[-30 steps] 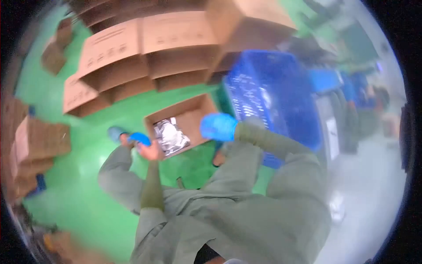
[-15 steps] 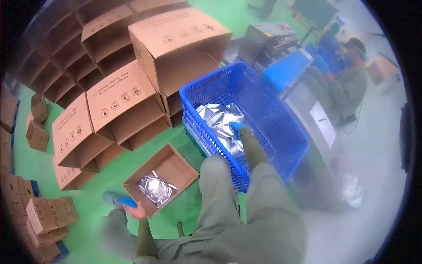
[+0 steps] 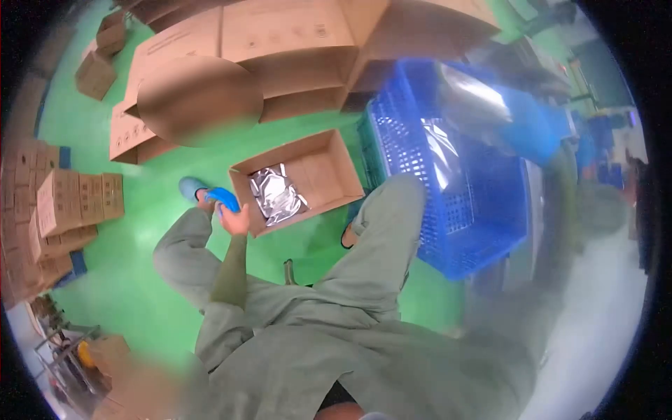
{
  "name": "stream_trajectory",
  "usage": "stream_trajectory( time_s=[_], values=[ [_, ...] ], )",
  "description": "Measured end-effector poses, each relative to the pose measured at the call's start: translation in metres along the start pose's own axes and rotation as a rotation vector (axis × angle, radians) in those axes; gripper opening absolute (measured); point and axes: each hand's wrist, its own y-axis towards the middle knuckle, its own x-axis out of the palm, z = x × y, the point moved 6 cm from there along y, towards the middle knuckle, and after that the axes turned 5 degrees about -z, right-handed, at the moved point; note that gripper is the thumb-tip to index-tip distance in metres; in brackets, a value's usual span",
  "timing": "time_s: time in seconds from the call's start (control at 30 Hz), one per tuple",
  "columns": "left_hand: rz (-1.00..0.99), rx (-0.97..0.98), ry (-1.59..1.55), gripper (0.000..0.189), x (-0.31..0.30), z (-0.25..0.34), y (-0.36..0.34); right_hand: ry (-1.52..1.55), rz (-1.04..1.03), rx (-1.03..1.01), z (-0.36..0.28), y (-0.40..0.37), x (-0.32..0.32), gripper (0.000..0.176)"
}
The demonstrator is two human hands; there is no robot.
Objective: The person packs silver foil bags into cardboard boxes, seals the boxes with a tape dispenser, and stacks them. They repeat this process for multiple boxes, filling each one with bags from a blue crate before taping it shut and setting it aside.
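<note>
Nearest us, the grey-green cloth trousers [image 3: 367, 259] spread below the open, oblong brown cardboard box [image 3: 329, 175]. Just beside that box's left wall we have our left hand [image 3: 234, 220], fingers curled at a small, smooth blue thing [image 3: 224, 198]; we cannot tell whether it is gripped or worn. Crumpled, shiny silver foil pouches [image 3: 276, 194] lie inside the box, toward its left end. To the box's right stands a deep blue perforated plastic crate [image 3: 483, 238], with a glossy silver foil piece [image 3: 442, 150] in it. Above the crate, up and right of the box, our blue-gloved right hand [image 3: 535, 129] has hold of a silver foil pouch [image 3: 472, 94]; blur hides how tightly its fingers close. Beyond the box stand large brown cardboard cartons [image 3: 290, 31], their open sides facing us.
</note>
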Motion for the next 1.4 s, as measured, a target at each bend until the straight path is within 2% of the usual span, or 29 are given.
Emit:
stream_trajectory(
  time_s=[0.07,0.13,0.2,0.23,0.27,0.33,0.37,0.4,0.43,0.47,0.5,0.53,0.57,0.6,0.67,0.73,0.77,0.8,0.83,0.87,0.9,0.93,1.0,1.1,1.2,1.33,1.4],
  values=[
    [0.021,-0.004,-0.047,0.077,-0.003,-0.006,-0.005,0.023,0.002,-0.103,-0.046,-0.018,-0.007,0.038],
    [0.034,0.025,-0.051,0.082,0.002,-0.008,-0.001,0.189,-0.058,-0.471,-0.076,-0.024,-0.014,0.042],
    [0.056,0.039,-0.145,0.086,0.02,-0.031,0.003,0.304,-0.281,-0.399,-0.099,-0.002,0.01,0.04],
    [0.089,0.043,-0.084,0.088,0.027,-0.038,0.004,0.418,-0.332,-0.479,-0.115,0.012,0.032,0.037],
    [0.122,0.044,-0.021,0.09,0.029,-0.041,0.005,0.375,-0.381,-0.375,-0.133,0.025,0.055,0.036],
    [0.116,0.046,-0.057,0.092,0.025,-0.036,0.006,0.221,-0.415,-0.591,-0.154,0.068,0.115,0.038],
    [0.097,0.043,-0.084,0.093,0.022,-0.032,0.003,-0.011,-0.305,-0.594,-0.164,0.081,0.145,0.035],
    [0.1,0.04,-0.083,0.093,0.014,-0.022,0.002,-0.057,-0.294,-0.724,-0.158,0.099,0.19,0.035],
    [0.008,-0.052,-0.144,0.094,0.007,-0.017,0.003,-0.165,-0.173,-0.813,-0.161,0.096,0.228,0.034],
    [-0.088,-0.14,-0.207,0.094,0.007,-0.017,0.001,-0.076,-0.374,-0.744,-0.144,0.099,0.284,0.03],
    [-0.017,-0.08,-0.13,0.094,0.015,-0.032,0.001,-0.22,-0.276,-1.003,-0.149,0.06,0.294,0.029],
    [0.049,-0.001,-0.068,0.094,0.032,-0.051,0.007,-0.319,-0.324,-1.017,-0.125,0.043,0.326,0.032],
    [0.049,-0.015,-0.068,0.094,0.043,-0.073,0.012,-0.417,-0.373,-1.035,-0.1,0.028,0.358,0.034],
    [0.038,-0.029,-0.077,0.095,0.057,-0.089,0.017,-0.312,-0.479,-1.009,-0.085,0.014,0.356,0.039],
    [0.012,-0.081,-0.125,0.098,0.049,-0.077,0.014,-0.088,-0.274,-0.753,-0.068,0.007,0.285,0.034],
    [0.016,0.002,-0.154,0.094,0.045,-0.067,0.013,0.181,0.282,-0.5,0.001,0.014,0.21,0.026],
    [-0.024,-0.009,-0.111,0.093,0.036,-0.049,0.01,0.128,0.471,-0.311,0.05,0.016,0.188,0.026],
    [-0.054,-0.021,-0.063,0.092,0.022,-0.03,0.006,0.352,0.506,-0.036,0.098,0.019,0.17,0.031],
    [-0.073,-0.033,-0.053,0.092,0.014,-0.016,0.002,0.207,0.561,0.188,0.166,0.024,0.176,0.039],
    [-0.087,-0.047,-0.043,0.092,0.01,-0.009,0.002,0.169,0.408,0.4,0.235,0.036,0.199,0.044],
    [-0.076,-0.028,-0.052,0.092,0.015,-0.022,0.007,0.164,0.299,0.526,0.296,0.043,0.238,0.043],
    [-0.032,0.0,-0.024,0.093,0.02,-0.034,0.008,0.296,0.183,0.644,0.348,0.053,0.281,0.043],
    [0.027,0.026,0.004,0.093,0.023,-0.04,0.01,0.564,0.117,0.817,0.412,0.077,0.357,0.042],
    [0.037,0.053,-0.016,0.091,0.017,-0.036,0.007,0.833,0.112,0.971,0.446,0.101,0.426,0.041],
    [-0.006,0.033,-0.01,0.09,0.01,-0.036,0.006,0.993,0.094,1.012,0.459,0.114,0.451,0.04],
    [-0.033,0.038,0.001,0.087,0.006,-0.013,0.007,1.031,0.135,0.919,0.473,0.124,0.416,0.039],
    [-0.051,-0.008,-0.002,0.086,-0.002,-0.017,0.0,0.992,0.234,0.764,0.457,0.119,0.362,0.038]
  ],
)
